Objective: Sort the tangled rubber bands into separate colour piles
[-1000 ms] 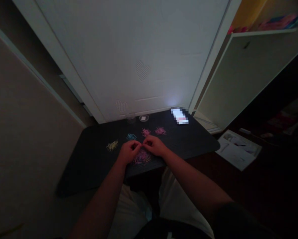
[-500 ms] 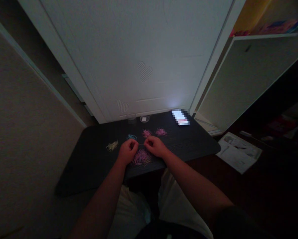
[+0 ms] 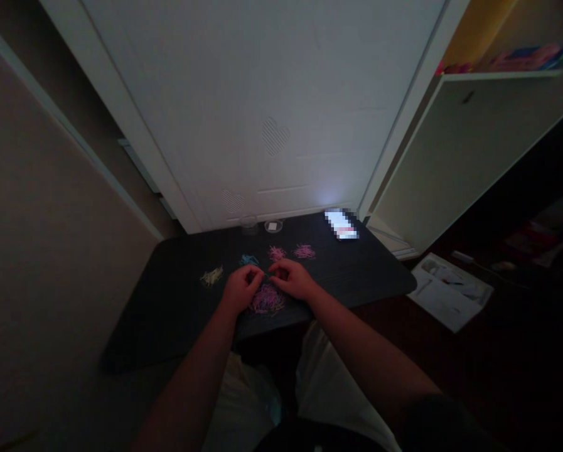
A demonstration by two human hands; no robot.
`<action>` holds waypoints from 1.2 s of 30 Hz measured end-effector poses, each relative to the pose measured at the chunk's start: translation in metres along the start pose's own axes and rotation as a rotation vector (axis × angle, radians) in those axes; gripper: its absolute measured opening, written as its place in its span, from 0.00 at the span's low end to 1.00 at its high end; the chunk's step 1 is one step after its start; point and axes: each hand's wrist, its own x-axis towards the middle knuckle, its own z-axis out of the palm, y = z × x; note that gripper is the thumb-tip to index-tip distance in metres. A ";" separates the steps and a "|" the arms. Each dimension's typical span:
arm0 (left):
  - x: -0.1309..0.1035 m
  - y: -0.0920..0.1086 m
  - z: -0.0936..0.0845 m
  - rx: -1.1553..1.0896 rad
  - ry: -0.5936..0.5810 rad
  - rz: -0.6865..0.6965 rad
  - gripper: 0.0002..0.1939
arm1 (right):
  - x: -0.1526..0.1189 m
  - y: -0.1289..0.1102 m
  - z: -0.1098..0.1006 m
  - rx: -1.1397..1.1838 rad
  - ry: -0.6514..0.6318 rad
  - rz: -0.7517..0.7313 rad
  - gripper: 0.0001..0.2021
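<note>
Although the light is dim, I can follow both forearms as they angle in from the bottom of my view and converge over the near edge of the table (image 3: pixel 168 320). My left hand (image 3: pixel 242 287) and right hand (image 3: pixel 294 280) are curled, backs up, with thumbs and forefingers facing each other across a small gap. Both grips look narrow; I cannot tell whether the fingertips meet or what they pinch.

Just below that gap, between the hands, lies the mixed pile (image 3: pixel 268 300) of purple and pink strips. Beyond the hands I see a blue pile (image 3: pixel 248 259), a pink pile (image 3: pixel 276 252) and another pink heap (image 3: pixel 304 251); a pale yellow pile (image 3: pixel 211 276) sits off to the left.

Along the far side of the dark tabletop stand a clear tub (image 3: pixel 249 226) and, beside it, a round lid (image 3: pixel 272 226) with a white square on it. A lit phone (image 3: pixel 341 226) lies at the far right. Behind rises a white door (image 3: pixel 215 94) marked with striped hearts (image 3: pixel 275 137). On the floor to the right, I have a white box (image 3: pixel 450 292) beneath a pale cabinet (image 3: pixel 432 157).
</note>
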 end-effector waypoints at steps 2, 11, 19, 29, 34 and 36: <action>0.000 0.001 0.000 0.003 -0.004 -0.004 0.13 | 0.000 -0.001 -0.001 -0.014 -0.006 -0.016 0.09; 0.000 0.003 0.000 -0.029 0.035 -0.013 0.12 | -0.001 -0.003 -0.003 -0.006 -0.027 -0.003 0.04; -0.001 0.005 -0.001 -0.022 0.059 -0.029 0.11 | 0.000 0.000 -0.002 -0.008 -0.017 -0.013 0.04; -0.001 0.003 0.001 -0.019 0.045 -0.019 0.12 | 0.000 0.003 0.000 0.010 0.024 0.006 0.05; -0.001 0.004 0.002 -0.023 0.016 -0.012 0.12 | 0.000 0.004 0.000 -0.029 -0.006 0.013 0.07; -0.001 0.005 0.002 -0.018 0.013 -0.013 0.12 | 0.000 0.005 0.000 -0.079 -0.013 -0.004 0.04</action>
